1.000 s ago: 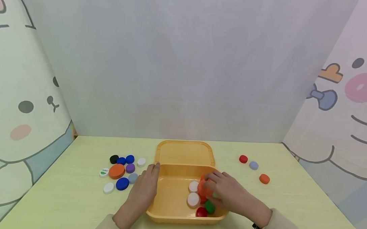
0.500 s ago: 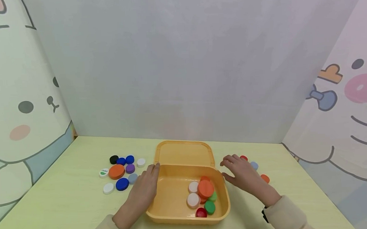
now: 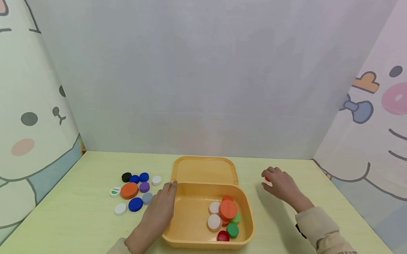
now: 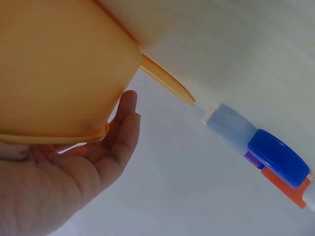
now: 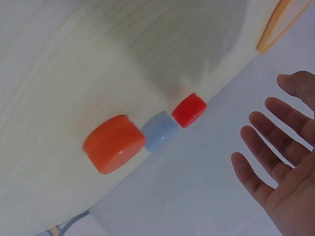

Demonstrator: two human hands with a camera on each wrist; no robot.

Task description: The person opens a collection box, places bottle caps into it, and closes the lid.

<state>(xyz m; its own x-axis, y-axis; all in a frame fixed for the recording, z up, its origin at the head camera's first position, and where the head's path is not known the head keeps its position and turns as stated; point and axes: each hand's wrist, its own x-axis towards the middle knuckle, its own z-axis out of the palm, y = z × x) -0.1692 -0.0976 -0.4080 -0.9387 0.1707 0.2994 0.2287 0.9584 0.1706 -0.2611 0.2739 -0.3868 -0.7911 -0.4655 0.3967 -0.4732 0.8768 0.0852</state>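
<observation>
My left hand (image 3: 160, 207) rests along the left wall of the yellow-orange plastic box (image 3: 190, 237); in the left wrist view its fingers lie beside the box's outer corner. Inside the box's right half are several bottle caps, among them a large orange cap (image 3: 228, 210), a white cap (image 3: 214, 222) and a green cap (image 3: 232, 230). My right hand (image 3: 283, 186) hovers on the right of the table, by a red cap (image 5: 189, 110). Its fingers are spread and hold nothing. A light blue cap (image 5: 160, 131) and an orange cap (image 5: 114, 144) stand beside the red one.
The box's lid (image 3: 205, 170) lies flat behind it. To the left sits a loose group of caps, including an orange cap (image 3: 129, 190), a blue cap (image 3: 135, 204) and a black cap (image 3: 126, 177). A grey curtain (image 3: 201, 74) hangs behind the table.
My right hand has left the caps in the box and moved right, over to the red cap on the table. The orange cap stays in the box. The left hand keeps its place.
</observation>
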